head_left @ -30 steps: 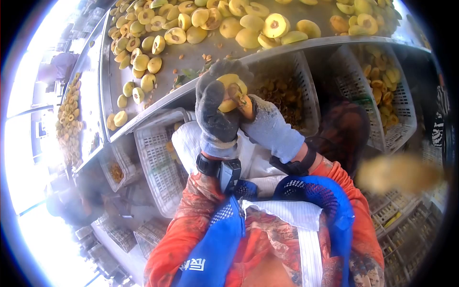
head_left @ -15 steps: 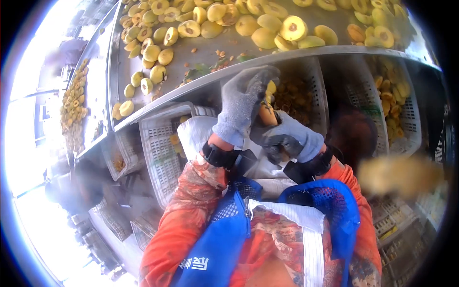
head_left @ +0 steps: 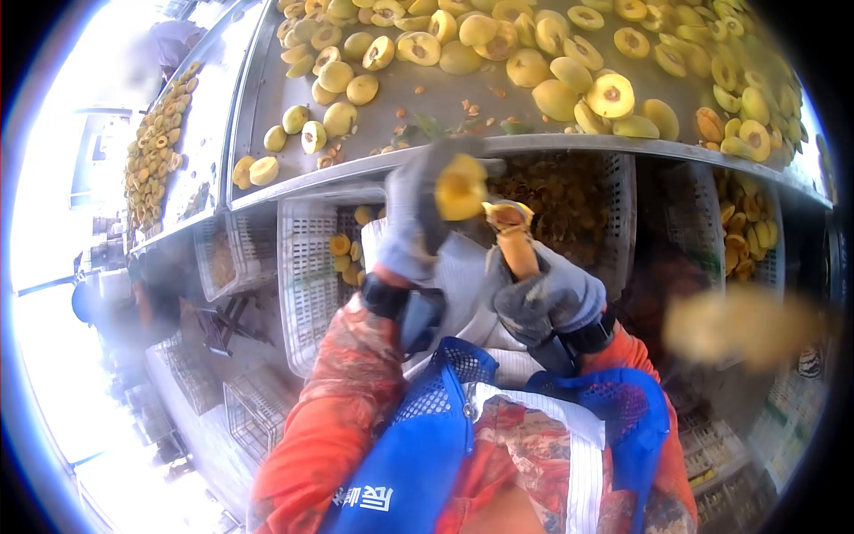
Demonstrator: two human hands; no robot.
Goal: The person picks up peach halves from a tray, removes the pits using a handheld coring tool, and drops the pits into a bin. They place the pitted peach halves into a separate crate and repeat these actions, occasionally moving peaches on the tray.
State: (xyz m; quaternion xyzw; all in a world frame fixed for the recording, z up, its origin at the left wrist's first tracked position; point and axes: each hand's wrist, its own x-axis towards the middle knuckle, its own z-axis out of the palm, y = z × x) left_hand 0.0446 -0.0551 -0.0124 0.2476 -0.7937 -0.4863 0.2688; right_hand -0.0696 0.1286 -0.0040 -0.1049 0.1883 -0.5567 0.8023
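My left hand, in a grey glove and smeared by motion, holds a yellow peach half in front of the metal table's edge. In my right hand, also gloved, the fingers wrap round a wooden-handled pitting tool, its head pointing up. A brown pit piece with yellow flesh around it sits at the tool's head, apart from the peach half. Many more peach halves lie on the metal table beyond my hands, with loose pit bits and some green leaves.
Below the table edge stands a white crate with a few peach halves. Another crate holds brown scraps, and one at the right holds more peach pieces. A separate table strip with fruit runs at the left. A blurred tan patch covers the lower right.
My hands, close together round the fruit before, have drawn apart. The left has moved down and left with the peach half; the tool's head now shows with the pit piece. The view has shifted.
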